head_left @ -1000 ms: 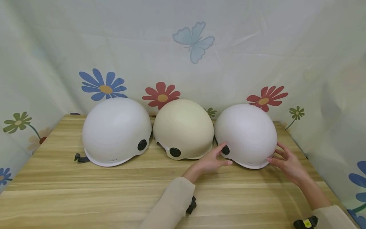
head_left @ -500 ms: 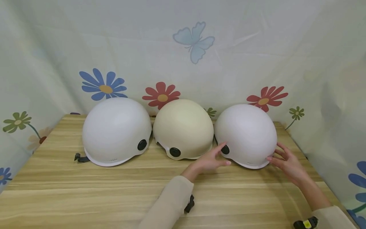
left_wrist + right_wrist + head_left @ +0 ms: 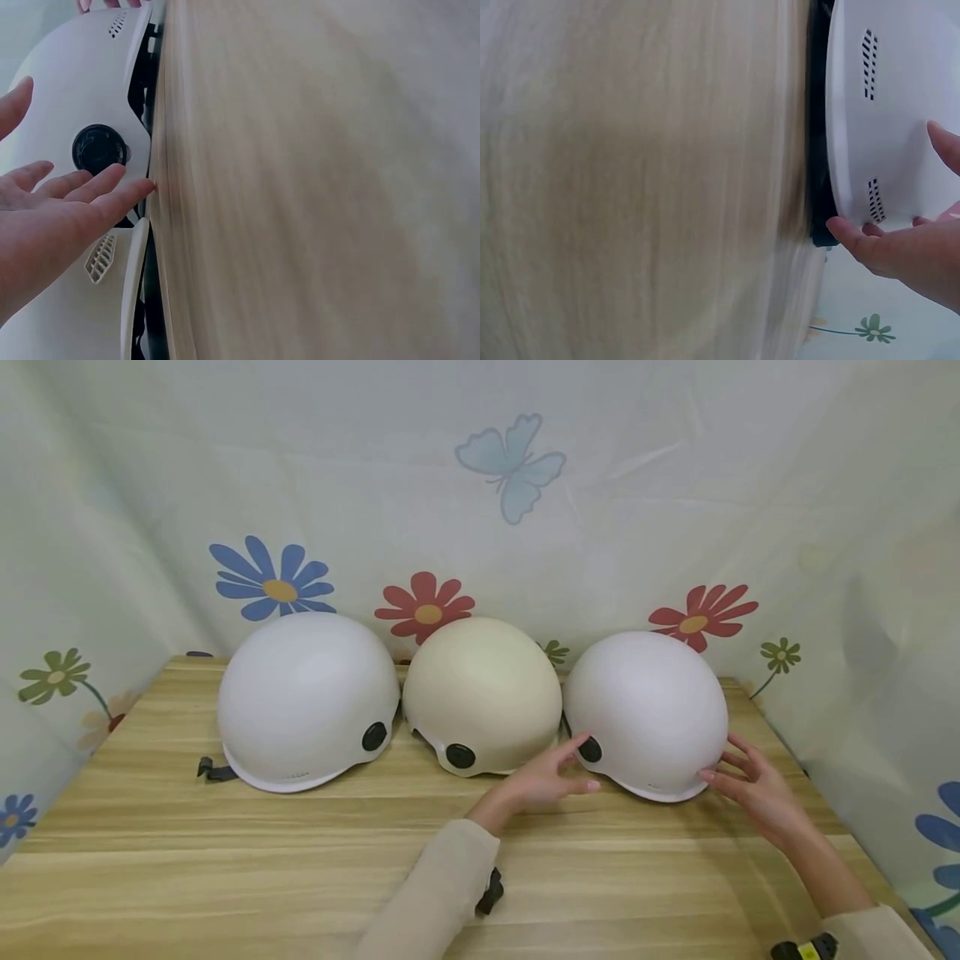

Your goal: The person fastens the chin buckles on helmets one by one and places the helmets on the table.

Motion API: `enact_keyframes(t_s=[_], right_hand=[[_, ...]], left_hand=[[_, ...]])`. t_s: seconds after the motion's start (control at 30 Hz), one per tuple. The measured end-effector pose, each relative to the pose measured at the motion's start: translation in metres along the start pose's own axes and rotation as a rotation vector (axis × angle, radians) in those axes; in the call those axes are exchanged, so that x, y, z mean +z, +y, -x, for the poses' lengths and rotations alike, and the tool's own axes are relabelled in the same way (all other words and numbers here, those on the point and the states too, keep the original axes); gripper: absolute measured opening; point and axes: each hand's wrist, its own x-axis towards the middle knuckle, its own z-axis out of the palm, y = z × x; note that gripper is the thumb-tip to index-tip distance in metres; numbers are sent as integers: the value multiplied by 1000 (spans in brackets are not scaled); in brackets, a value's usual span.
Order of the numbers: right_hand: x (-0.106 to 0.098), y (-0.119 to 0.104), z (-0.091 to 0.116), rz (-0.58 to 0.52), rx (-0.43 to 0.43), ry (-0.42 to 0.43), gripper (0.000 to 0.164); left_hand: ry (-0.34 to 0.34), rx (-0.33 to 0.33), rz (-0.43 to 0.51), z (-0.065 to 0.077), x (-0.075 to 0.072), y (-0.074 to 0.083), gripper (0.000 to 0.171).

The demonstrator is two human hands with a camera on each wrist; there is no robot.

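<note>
Three helmets stand in a row on the wooden table (image 3: 300,868): a white helmet (image 3: 307,693) at left, a cream helmet (image 3: 480,685) in the middle, a pale white helmet (image 3: 645,702) at right. My left hand (image 3: 543,781) is at the right helmet's left side, fingers extended by its black round disc (image 3: 100,148). In the left wrist view the thumb stands apart from the fingers. On the other side of this helmet, my right hand (image 3: 761,793) has its fingertips against the shell close to the lower rim, thumb spread. Neither hand curls round the helmet.
A black strap end (image 3: 216,770) sticks out beside the left helmet. Behind the table hangs a pale curtain (image 3: 345,468) with flowers and a butterfly, and it also runs along both sides. The cream and right helmets sit side by side, close together.
My left hand has drawn back slightly to the left, away from the right helmet's front. The right hand and the helmets stay in place; the head view has shifted a little.
</note>
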Motion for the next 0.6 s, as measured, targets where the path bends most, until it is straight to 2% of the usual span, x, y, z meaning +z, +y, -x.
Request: enact_keyframes(t_s=[0.1,0.27,0.37,0.47,0.6], right_hand=[[7,-18,9,51,17,34,84],[15,-41,21,183,-39,99,80],[19,-51,27,225,-85,131,74],[25,-58,33,210,-149,111,66],[35,-63,36,126,-233,8,55]], left_hand=[[-5,-10,-8,1,-1,0,75],[9,-20,-34,5,-5,2,71],[26,-4,-59,8,-6,2,67],[40,5,-74,12,-7,2,63],[47,2,-57,16,-8,1,61]])
